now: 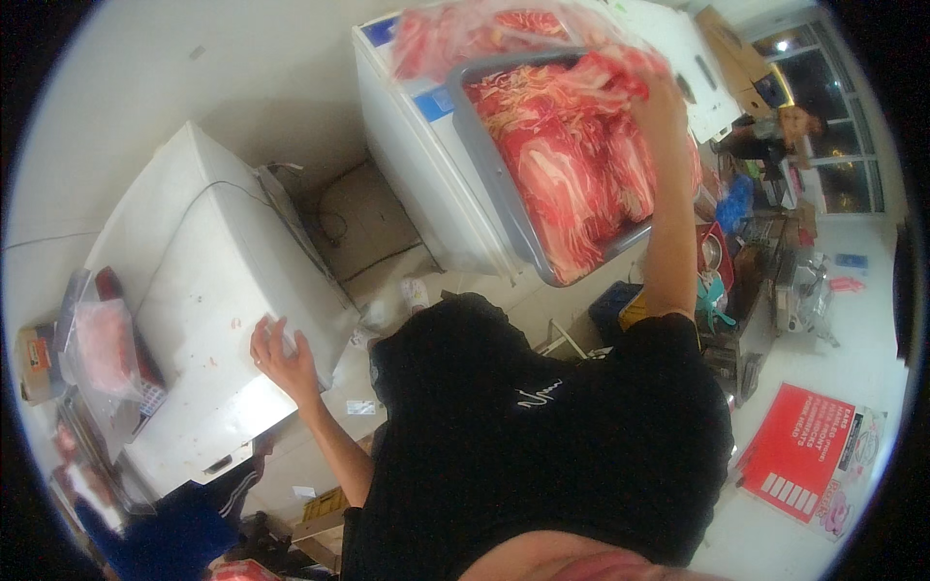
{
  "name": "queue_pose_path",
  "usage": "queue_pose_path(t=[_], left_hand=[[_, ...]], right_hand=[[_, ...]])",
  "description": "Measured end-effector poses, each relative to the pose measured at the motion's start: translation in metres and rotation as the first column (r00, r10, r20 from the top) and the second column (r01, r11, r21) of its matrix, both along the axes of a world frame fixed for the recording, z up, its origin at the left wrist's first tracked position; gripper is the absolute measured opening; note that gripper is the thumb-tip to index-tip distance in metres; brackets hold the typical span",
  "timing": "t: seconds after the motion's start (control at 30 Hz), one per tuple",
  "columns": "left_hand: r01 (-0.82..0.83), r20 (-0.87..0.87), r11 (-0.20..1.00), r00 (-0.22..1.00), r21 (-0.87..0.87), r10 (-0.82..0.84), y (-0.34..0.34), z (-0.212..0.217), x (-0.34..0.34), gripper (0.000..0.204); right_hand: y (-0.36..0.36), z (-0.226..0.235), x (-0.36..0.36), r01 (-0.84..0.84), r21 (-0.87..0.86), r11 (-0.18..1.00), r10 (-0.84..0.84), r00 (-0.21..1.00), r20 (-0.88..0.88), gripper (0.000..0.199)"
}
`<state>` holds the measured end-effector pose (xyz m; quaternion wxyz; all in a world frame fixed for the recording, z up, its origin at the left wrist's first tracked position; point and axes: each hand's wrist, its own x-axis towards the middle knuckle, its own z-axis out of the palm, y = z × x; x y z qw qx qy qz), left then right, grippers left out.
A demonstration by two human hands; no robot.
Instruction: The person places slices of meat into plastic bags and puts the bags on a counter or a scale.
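A grey plastic tub (487, 160) sits tilted in view on a white freezer, heaped with thin slices of raw red-and-white meat (557, 169). My right hand (663, 97) reaches over its far right part. The fingers are closed on some meat slices (605, 76) at the tub's far edge, and the grip is partly blurred. Behind the tub lies more sliced meat under clear plastic (436, 46). My left hand (284, 358) holds nothing. Its fingers are spread and bent over the top of another white chest freezer (208, 290) on the left.
Plastic-wrapped meat (105, 339) rests at the left freezer's far-left edge. A red-and-white carton (799, 450) lies on a white surface at right. A cluttered counter holds a blue plastic bag (736, 200) and a teal tool (714, 298). Cables run between the freezers.
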<state>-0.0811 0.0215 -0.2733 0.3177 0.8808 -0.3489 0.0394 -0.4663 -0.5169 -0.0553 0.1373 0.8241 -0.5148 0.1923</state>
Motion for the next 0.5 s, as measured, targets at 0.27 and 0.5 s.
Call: queue_pose_path(t=[0.27, 0.5], left_hand=[[0.003, 0.011, 1.000, 1.000, 0.016, -0.003, -0.002, 0.003, 0.000, 0.038], [-0.002, 0.047, 1.000, 0.999, 0.004, 0.002, -0.004, 0.004, -0.002, 0.038]], right_hand=[[0.146, -0.001, 0.054, -0.082, 0.451, 0.889, 0.125, 0.990, -0.066, 0.065], [0.148, -0.045, 0.049, 0.079, 0.487, 0.870, -0.068, 0.997, -0.040, 0.089]])
